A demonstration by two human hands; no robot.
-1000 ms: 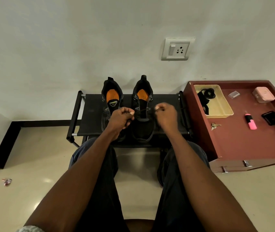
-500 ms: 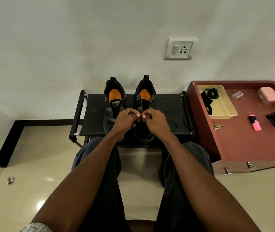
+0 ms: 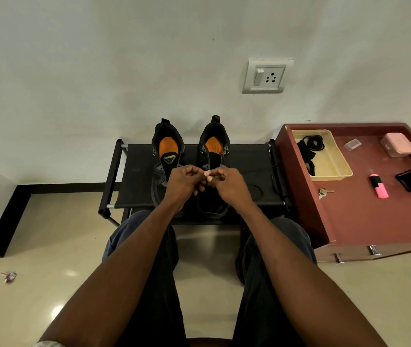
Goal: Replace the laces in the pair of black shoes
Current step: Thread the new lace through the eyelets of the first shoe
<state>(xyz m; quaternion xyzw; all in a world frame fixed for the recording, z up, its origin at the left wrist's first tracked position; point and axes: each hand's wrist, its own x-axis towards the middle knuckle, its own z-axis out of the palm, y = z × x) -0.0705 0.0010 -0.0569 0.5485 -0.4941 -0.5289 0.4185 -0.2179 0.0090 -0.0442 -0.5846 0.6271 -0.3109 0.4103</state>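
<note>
Two black shoes with orange insoles stand side by side on a low black rack (image 3: 136, 176), heels toward the wall: the left shoe (image 3: 167, 151) and the right shoe (image 3: 214, 149). My left hand (image 3: 183, 182) and my right hand (image 3: 229, 184) are held close together over the right shoe's lacing area, fingers curled, fingertips nearly touching. They seem to pinch the black lace of the right shoe, which is too thin and dark to make out between them. A loose black lace (image 3: 255, 190) lies on the rack to the right. More black laces (image 3: 309, 146) lie in a cream tray (image 3: 334, 169).
A maroon cabinet top (image 3: 365, 216) at the right carries the tray, keys (image 3: 324, 192), a pink highlighter (image 3: 378, 186), a pink box (image 3: 397, 147) and a black object (image 3: 410, 180). My knees sit just before the rack. A wall socket (image 3: 266, 76) is above. A wrapper (image 3: 9, 276) lies on the floor.
My hands have drawn together from either side of the right shoe to meet over its lacing area, and have stayed almost still over the last half second.
</note>
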